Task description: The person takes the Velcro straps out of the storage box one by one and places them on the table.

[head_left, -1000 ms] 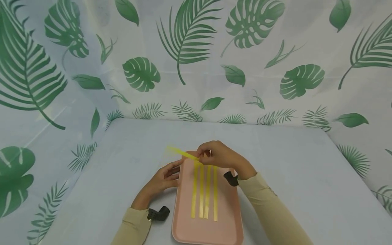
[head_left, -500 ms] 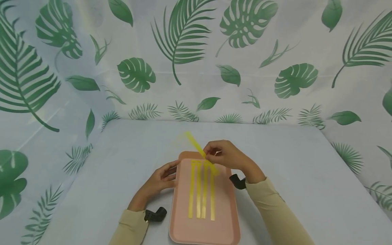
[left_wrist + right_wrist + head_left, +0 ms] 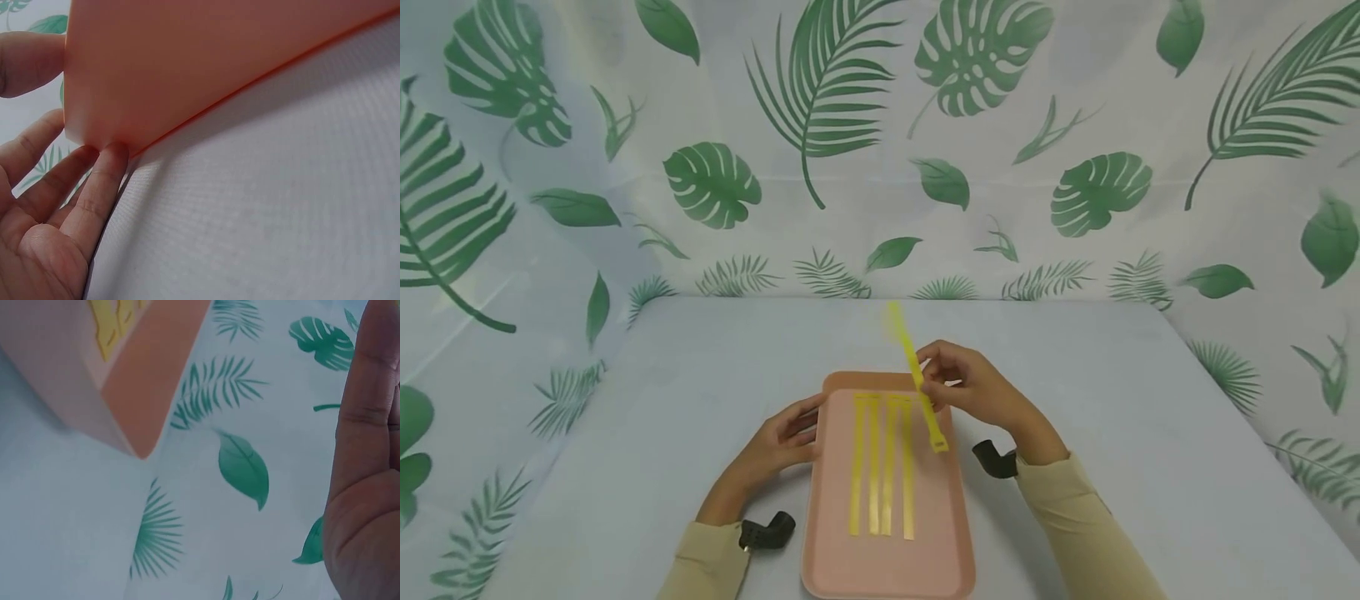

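My right hand [image 3: 977, 387] pinches a yellow strap [image 3: 909, 350] near its middle, between thumb and fingertips. The strap stands slanted over the tray's far right part, its slotted end low and its other end up and blurred. Several like straps [image 3: 874, 467] lie side by side lengthwise in the pink tray [image 3: 891, 575], slotted ends at the far side. My left hand [image 3: 771, 450] rests with its fingertips and thumb against the tray's left side. In the left wrist view, its fairly straight fingers [image 3: 103, 181] touch the tray's outer wall [image 3: 187, 62]. The right wrist view shows my palm's edge [image 3: 359, 506], the pinch out of frame.
The tray stands on a white tabletop [image 3: 722, 350]. Behind it and at both sides hangs a white cloth [image 3: 850, 225] printed with green leaves. A black wrist device [image 3: 767, 531] sits at the left cuff, another device [image 3: 995, 459] at the right.
The strap in my right hand has swung from pointing left to nearly upright, its slotted end now showing. That hand has shifted slightly right relative to the tray. My left hand stays at the tray's side.
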The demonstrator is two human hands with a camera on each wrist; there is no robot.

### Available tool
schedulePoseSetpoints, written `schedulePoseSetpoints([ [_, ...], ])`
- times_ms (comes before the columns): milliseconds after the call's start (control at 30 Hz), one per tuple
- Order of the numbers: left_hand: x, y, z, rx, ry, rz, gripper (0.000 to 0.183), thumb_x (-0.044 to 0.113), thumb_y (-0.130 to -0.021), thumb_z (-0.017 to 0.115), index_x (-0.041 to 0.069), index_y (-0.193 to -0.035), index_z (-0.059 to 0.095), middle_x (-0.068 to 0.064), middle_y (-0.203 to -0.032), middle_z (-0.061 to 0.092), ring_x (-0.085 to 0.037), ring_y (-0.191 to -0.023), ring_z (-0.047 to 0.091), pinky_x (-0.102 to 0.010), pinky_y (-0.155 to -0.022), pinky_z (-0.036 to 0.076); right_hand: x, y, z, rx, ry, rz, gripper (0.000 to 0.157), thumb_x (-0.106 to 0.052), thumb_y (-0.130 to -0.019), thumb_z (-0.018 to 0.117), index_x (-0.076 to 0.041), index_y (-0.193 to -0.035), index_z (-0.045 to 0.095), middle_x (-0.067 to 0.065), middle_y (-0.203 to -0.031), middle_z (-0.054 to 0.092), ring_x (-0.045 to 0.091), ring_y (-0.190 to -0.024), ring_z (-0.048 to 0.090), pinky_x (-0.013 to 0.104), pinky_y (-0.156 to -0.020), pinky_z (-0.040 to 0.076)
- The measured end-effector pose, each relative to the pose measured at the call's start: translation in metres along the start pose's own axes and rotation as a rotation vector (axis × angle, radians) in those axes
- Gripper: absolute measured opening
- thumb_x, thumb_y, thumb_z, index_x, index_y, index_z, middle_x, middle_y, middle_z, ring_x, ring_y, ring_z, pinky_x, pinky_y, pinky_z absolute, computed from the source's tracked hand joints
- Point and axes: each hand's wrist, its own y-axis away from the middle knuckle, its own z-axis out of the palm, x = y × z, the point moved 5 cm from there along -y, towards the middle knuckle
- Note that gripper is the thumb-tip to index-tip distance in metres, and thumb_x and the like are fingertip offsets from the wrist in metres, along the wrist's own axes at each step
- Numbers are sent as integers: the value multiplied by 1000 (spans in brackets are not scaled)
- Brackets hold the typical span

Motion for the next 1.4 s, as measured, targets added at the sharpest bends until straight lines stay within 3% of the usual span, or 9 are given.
schedulePoseSetpoints([
  [633, 0, 8, -3, 5, -20, 15, 73, -6, -91, 65, -8, -153, 26, -34, -155, 26, -52, -140, 29, -26, -105, 46, 30, 42, -28, 169, -148, 135, 38, 0, -97, 61, 6, -132, 48, 12, -96, 62, 19, -79, 66, 38, -70, 62],
  [1400, -2, 1, 3, -9, -38, 40, 73, -7, -90, 64, -9, -153, 25, -36, -154, 25, -53, -139, 29, -24, -104, 47, 72, 72, -44, 131, -176, 414, 41, -2, -95, 62, 9, -132, 45, 13, -91, 65, 19, -74, 68, 32, -70, 61],
])
